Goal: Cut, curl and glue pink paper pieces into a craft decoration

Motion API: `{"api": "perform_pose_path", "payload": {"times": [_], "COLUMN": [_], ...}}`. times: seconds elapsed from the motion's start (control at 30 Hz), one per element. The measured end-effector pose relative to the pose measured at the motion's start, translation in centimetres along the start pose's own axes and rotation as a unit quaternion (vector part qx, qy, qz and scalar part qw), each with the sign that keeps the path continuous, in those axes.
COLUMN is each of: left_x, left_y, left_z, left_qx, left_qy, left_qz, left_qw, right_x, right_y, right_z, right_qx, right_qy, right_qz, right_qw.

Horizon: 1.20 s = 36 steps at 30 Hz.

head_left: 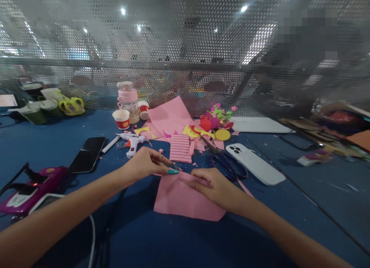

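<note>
Pinching the far margin of a pink paper sheet (185, 201) between thumb and forefinger of the left hand (146, 162); touching near that margin with the right hand (215, 182), cannot tell whether closed on it. Centred on the near part of the blue surface (95, 123), long axis left to right, roughly parallel to the surface's far edge. Plain, matte, roughly rectangular. Just beyond, a striped pink paper piece (180, 148); toward the far edge, a larger pink sheet (170, 116).

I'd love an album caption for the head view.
Left fingers and right fingers near the far edge of a pink sheet, a glue gun and white phone nearby on the blue table.
</note>
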<state>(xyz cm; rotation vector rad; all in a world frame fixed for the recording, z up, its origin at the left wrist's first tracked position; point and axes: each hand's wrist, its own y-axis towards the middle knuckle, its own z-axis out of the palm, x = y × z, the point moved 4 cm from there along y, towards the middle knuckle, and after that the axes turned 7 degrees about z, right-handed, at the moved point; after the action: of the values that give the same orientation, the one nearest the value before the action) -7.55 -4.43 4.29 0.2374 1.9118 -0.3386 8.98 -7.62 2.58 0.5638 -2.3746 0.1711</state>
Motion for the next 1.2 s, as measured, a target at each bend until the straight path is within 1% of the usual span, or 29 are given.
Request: {"api": "perform_pose_path", "payload": {"times": [0.1, 0.3, 0.43, 0.5, 0.57, 0.63, 0.7, 0.87, 0.97, 1.07, 1.2], "left_x": [0.0, 0.6, 0.6, 0.6, 0.6, 0.6, 0.5, 0.2, 0.0, -0.2, 0.1], "left_y": [0.0, 0.1, 0.0, -0.1, -0.2, -0.2, -0.1, -0.3, -0.3, -0.3, -0.2], "left_z": [0.0, 0.3, 0.7, 1.0, 1.2, 1.3, 1.3, 1.4, 1.4, 1.6, 1.8], "left_qx": [0.008, 0.037, 0.056, 0.067, 0.077, 0.077, 0.074, 0.095, 0.096, 0.107, 0.111], "left_qy": [-0.007, -0.007, 0.019, 0.023, 0.023, 0.044, 0.081, 0.166, 0.197, 0.21, 0.186], "left_qz": [0.007, 0.011, 0.026, 0.031, 0.034, 0.044, 0.068, 0.123, 0.142, 0.152, 0.132], "left_qw": [1.0, 0.999, 0.998, 0.997, 0.996, 0.995, 0.992, 0.974, 0.965, 0.96, 0.967], "right_x": [0.0, -0.2, -0.2, -0.2, -0.2, -0.1, 0.1, 0.9, 1.3, 1.6, 1.7], "right_y": [0.0, 0.1, 0.3, 0.4, 0.4, 0.4, 0.3, 0.1, 0.3, 0.5, 0.4], "right_z": [0.0, 0.0, -0.1, -0.2, -0.5, -0.7, -0.8, -1.0, -1.4, -1.6, -1.6], "right_qx": [-0.012, -0.013, -0.016, -0.037, -0.072, -0.11, -0.133, -0.118, -0.123, -0.134, -0.199], "right_qy": [-0.02, -0.025, 0.038, 0.083, 0.11, 0.109, 0.101, 0.096, 0.066, 0.025, -0.024], "right_qz": [-0.012, -0.007, -0.002, 0.0, -0.005, -0.024, -0.049, -0.089, -0.1, -0.126, -0.204], "right_qw": [1.0, 1.0, 0.999, 0.996, 0.991, 0.988, 0.985, 0.984, 0.985, 0.983, 0.958]}}
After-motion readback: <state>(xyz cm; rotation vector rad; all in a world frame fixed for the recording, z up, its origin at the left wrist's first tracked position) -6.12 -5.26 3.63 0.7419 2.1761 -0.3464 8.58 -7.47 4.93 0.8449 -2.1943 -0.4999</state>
